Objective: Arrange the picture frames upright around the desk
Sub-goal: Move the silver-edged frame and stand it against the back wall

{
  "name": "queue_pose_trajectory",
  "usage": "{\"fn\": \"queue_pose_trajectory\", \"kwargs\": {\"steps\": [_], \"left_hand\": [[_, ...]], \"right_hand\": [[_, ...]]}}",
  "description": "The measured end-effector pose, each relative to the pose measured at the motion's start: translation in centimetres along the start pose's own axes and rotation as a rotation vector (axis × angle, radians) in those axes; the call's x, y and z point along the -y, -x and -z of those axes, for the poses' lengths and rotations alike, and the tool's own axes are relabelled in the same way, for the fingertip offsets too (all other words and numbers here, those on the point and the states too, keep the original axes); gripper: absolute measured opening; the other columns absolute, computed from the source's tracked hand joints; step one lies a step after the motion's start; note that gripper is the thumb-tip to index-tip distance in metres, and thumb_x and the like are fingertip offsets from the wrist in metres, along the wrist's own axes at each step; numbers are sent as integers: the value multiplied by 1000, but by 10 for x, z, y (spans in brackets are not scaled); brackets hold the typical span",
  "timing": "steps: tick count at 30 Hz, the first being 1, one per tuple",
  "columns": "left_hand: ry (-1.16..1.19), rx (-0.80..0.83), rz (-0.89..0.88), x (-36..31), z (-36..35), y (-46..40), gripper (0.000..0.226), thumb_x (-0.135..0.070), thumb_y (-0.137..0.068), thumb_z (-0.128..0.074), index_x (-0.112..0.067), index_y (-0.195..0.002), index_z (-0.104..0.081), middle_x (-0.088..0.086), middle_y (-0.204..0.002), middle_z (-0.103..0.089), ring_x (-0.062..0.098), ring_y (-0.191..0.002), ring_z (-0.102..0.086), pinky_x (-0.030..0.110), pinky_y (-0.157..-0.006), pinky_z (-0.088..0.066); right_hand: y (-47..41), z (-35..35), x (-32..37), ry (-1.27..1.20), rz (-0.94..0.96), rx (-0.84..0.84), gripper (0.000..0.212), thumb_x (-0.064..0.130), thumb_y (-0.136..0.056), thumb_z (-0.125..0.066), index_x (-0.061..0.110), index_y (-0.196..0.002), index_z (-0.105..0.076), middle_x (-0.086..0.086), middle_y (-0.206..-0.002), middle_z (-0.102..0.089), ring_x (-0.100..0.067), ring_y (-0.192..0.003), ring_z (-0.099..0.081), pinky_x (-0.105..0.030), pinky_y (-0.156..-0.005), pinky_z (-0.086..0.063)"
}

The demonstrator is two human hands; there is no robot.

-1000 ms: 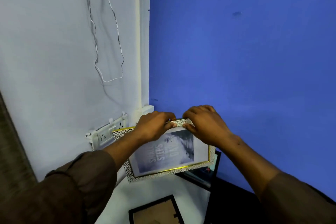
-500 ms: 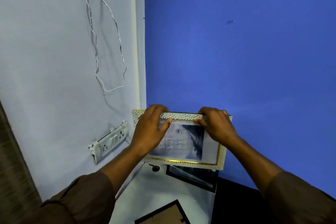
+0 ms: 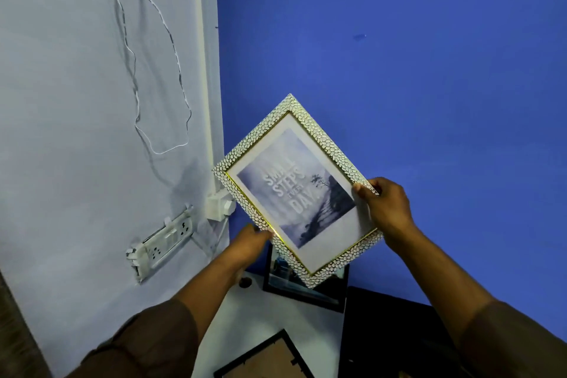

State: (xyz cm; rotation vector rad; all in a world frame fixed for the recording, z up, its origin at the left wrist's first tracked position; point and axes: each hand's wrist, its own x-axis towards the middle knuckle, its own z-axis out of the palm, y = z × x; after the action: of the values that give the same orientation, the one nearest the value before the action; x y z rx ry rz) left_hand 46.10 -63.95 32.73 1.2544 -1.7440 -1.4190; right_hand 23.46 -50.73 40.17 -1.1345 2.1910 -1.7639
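I hold a white pebble-textured picture frame [image 3: 296, 190] with a gold inner edge in the air in front of the blue wall, tilted with one corner up. Its print reads "Small steps every day". My left hand [image 3: 250, 244] grips its lower left edge and my right hand [image 3: 385, 204] grips its right edge. Below it a black frame [image 3: 306, 287] stands upright on the white desk [image 3: 276, 319] against the wall. Another black frame [image 3: 264, 359] with a brown backing lies flat at the near edge.
A white socket strip [image 3: 162, 239] and a white adapter [image 3: 219, 205] hang on the grey wall at left, with a thin white cable [image 3: 159, 120] looping above. A dark surface [image 3: 395, 328] adjoins the desk on the right.
The white frame has been lifted higher and turned from landscape to a tilted diagonal. My hands shifted from its top edge to its left and right edges.
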Motion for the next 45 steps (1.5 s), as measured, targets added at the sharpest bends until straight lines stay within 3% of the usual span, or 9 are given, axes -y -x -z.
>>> {"fn": "queue_pose_trajectory", "kwargs": {"steps": [2,8,12,17,21,24,32,38,45], "left_hand": [[137,-16,-91,-9,-4,3,12,-14,-97,-55,-12,-109,-55,9,-109,-63,25,-101,-58,32,-84,-43],[288,-20,-176,-23,-4,3,21,-6,-100,-51,-14,-119,-52,1,-99,-63,26,-89,-62,34,-69,-55],[207,-8,-215,-24,-9,4,26,-6,-98,-55,-12,-123,-53,9,-111,-65,32,-98,-65,46,-80,-59],[-41,-12,-314,-20,-24,4,22,-14,-93,-61,-32,-105,-58,0,-111,-69,26,-103,-67,54,-91,-55],[-175,19,-389,-22,-51,7,28,-17,-93,-62,-22,-120,-56,4,-120,-67,27,-107,-65,48,-95,-54],[-207,94,-391,-27,-77,12,37,-19,-94,-62,-22,-130,-52,4,-127,-62,28,-111,-62,50,-95,-53],[-210,379,-335,-51,-212,37,30,-25,-98,-56,-18,-128,-55,6,-118,-64,27,-103,-66,49,-89,-58],[-273,434,-319,-61,-297,55,29,-28,-97,-58,-14,-122,-61,11,-115,-67,29,-101,-68,48,-90,-58],[-334,497,-291,-69,-440,90,28,-30,-95,-62,-10,-115,-62,12,-109,-67,28,-96,-68,41,-82,-61]], "right_hand": [[6,2,-7,-66,-54,11,32,43,-90,-67,12,-83,-66,-8,-86,-69,-23,-79,-59,-36,-64,-42],[20,17,-19,-82,-49,66,12,35,-98,-58,25,-102,-62,-1,-103,-67,-19,-88,-64,-33,-67,-49],[23,32,-29,66,3,89,16,27,-99,-58,24,-114,-61,0,-110,-65,-22,-98,-62,-34,-77,-47],[25,56,-38,240,23,90,22,25,-97,-62,13,-115,-61,-3,-105,-59,-23,-97,-57,-32,-79,-40],[30,83,-61,260,-36,70,15,27,-95,-64,20,-107,-60,-5,-105,-62,-29,-99,-63,-49,-86,-55],[32,109,-75,262,-70,30,17,28,-95,-65,21,-110,-62,-4,-105,-64,-30,-101,-65,-54,-89,-56],[49,236,-135,287,-218,-108,17,23,-95,-65,17,-110,-67,-6,-100,-68,-30,-95,-68,-51,-82,-60],[58,313,-172,316,-250,-133,10,22,-93,-67,15,-99,-69,-4,-83,-69,-27,-81,-70,-50,-78,-62],[57,437,-244,404,-309,-159,7,27,-93,-67,21,-91,-64,3,-83,-66,-30,-87,-69,-52,-82,-60]]}}
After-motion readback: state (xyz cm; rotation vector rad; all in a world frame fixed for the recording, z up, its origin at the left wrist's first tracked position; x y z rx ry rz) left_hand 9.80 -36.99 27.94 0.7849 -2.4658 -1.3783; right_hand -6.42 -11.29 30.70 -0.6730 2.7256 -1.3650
